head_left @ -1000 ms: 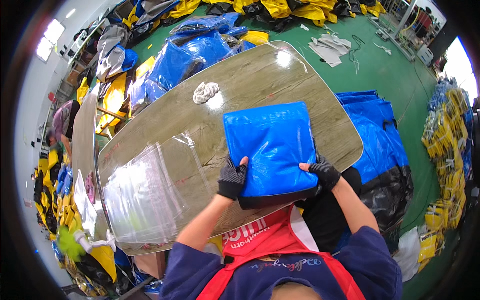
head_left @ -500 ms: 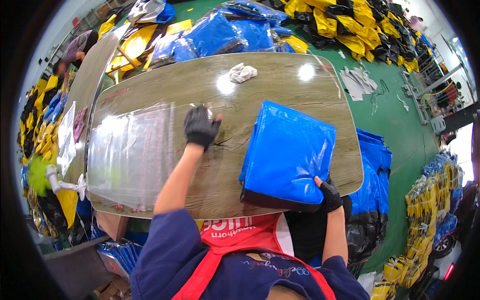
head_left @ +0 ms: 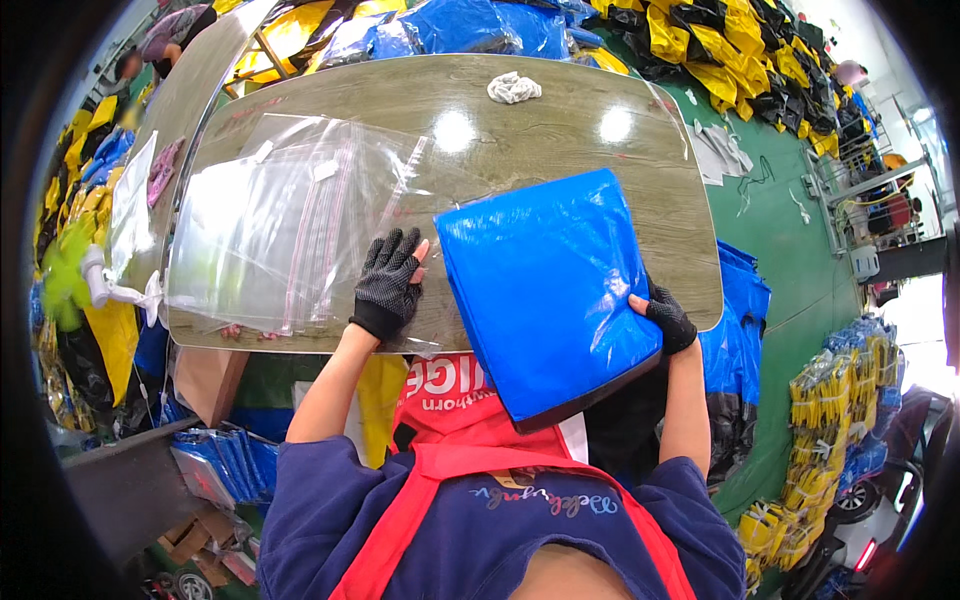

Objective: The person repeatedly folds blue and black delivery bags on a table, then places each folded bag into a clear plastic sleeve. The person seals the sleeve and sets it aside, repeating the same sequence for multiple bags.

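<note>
Blue bundle [head_left: 550, 290] gripped in my right hand [head_left: 668, 318].
Thumb atop its right edge; my left hand [head_left: 390, 284] unclenched, just left of it.

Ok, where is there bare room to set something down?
The brown wood-grain table is bare between the crumpled white cloth and the folded, glossy blue bundle, with a narrower strip between bundle and right edge. It is crowded on the left with flat, clear plastic bags, and near the front with the black-gloved left hand and the bundle.
</note>
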Demonstrator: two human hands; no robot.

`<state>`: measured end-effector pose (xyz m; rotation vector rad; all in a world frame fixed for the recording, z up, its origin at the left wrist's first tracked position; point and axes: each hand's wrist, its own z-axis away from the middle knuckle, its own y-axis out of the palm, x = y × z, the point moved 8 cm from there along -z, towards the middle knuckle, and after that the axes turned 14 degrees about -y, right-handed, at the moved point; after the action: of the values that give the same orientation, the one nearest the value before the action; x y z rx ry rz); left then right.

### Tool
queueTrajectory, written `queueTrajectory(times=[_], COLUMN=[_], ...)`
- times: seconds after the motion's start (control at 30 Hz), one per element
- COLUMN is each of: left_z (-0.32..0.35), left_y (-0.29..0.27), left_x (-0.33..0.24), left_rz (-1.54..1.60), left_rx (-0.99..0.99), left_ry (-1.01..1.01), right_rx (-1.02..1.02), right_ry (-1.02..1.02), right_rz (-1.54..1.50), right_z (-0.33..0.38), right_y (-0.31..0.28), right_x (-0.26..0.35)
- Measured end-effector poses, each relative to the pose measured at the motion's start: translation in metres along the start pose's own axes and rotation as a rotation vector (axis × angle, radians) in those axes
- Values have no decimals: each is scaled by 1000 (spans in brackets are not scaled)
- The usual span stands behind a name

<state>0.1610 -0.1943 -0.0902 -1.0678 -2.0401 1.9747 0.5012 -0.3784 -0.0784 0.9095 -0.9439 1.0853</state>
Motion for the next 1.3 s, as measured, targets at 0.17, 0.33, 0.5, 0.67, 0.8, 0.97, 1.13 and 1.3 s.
queueTrajectory(times=[0.17,0.33,0.5,0.67,0.8,0.97,1.13,1.3], left_z=[-16,-31,5,23,29,65,73,50], left_y=[-1,-45,-69,-71,-83,-69,-48,-14], left_x=[34,8,-18,-24,-26,-8,29,51], left_rz=[374,319,-77,-62,-166,-143,431,1297], left_rx=[99,216,164,182,99,65,-71,317], left_ry=[-139,-57,179,135,103,-17,-145,-804], right_rx=[-26,79,407,128,488,146,85,-193], right_ry=[-22,86,-338,-321,-306,-208,23,-336], right_rz=[56,-37,584,469,541,133,15,-44], right_z=[15,21,-3,-138,-161,-99,-44,-39], right_y=[-5,69,124,130,182,104,103,118], right_x=[3,-21,-75,7,7,-8,-27,-10])
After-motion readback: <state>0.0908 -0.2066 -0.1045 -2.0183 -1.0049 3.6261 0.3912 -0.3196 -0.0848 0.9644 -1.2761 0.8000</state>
